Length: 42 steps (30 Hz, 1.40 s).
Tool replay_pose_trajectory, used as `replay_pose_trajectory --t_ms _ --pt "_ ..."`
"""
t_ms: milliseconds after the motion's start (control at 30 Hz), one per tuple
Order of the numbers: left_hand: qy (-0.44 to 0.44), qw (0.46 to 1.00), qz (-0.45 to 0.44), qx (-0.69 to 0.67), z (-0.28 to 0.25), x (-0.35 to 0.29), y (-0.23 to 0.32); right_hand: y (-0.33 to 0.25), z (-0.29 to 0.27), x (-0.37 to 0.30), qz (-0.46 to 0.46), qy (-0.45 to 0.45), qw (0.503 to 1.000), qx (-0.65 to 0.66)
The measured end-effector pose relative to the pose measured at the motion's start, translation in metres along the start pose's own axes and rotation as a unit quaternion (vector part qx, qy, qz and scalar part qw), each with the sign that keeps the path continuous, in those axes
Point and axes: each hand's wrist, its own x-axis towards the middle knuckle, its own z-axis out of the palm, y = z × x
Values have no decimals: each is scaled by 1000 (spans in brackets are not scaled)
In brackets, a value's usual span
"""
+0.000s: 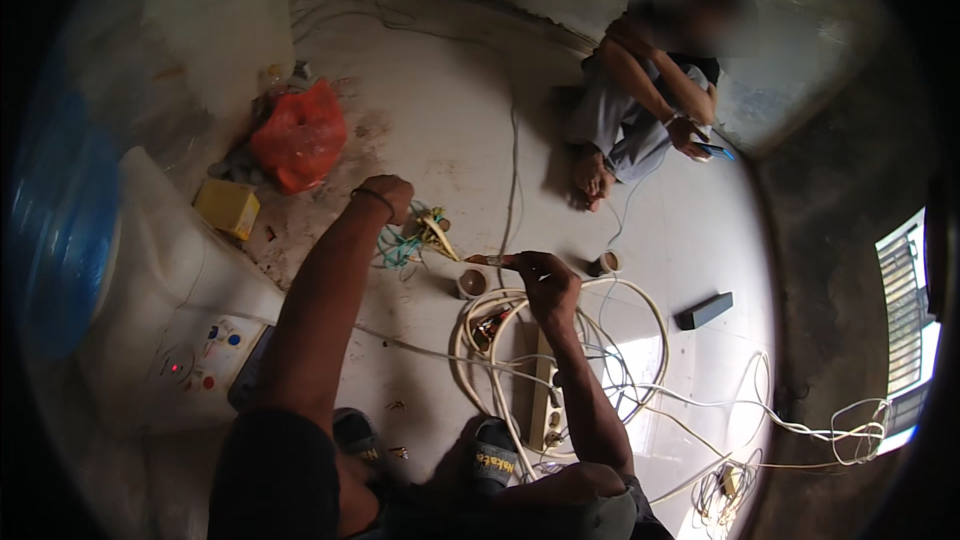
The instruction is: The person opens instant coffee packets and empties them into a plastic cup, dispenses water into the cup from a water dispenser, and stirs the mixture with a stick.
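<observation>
My left hand (390, 198) is closed in a fist above the floor, and whatever lies inside its fingers is hidden. Close by on the floor is a tangle of green and yellowish wires (415, 240). My right hand (548, 285) pinches a thin brownish strip (490, 260) that points left toward the wires; its exact kind is unclear. Just below the strip stands a small cup (471, 284) with brown contents. Under my right forearm are a coil of thick cream cable (462, 345) and a white power strip (541, 410).
A red plastic bag (300, 135) and yellow box (228, 207) lie left. A second cup (605, 263) and dark block (706, 311) are to the right. Another person (650, 90) sits by the far wall holding a phone (716, 151). Loose cables (790, 427) trail rightward.
</observation>
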Motion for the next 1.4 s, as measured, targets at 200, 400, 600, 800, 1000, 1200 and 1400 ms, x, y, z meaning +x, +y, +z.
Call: replay_pose_trajectory --t_ms 200,400,600,800,1000,1200,1400 --pt "-19 1000 -18 -1 3 4 -5 -2 -6 -2 17 39 999 6" --pt "-62 996 -58 7 -5 -1 3 6 -14 -3 14 45 999 14" --pt "11 1000 -19 -9 6 -1 -6 21 -33 3 35 56 996 67" --pt "2 1000 -10 -13 7 -1 -12 85 -105 39 88 72 984 134" --pt "-79 994 -73 1 8 1 -16 142 -171 73 39 150 979 -130" --pt "-85 994 -68 -13 9 3 -6 202 -174 80 53 94 921 -374" --pt "-89 993 -73 -24 19 10 -2 247 -134 84 46 70 922 -379"
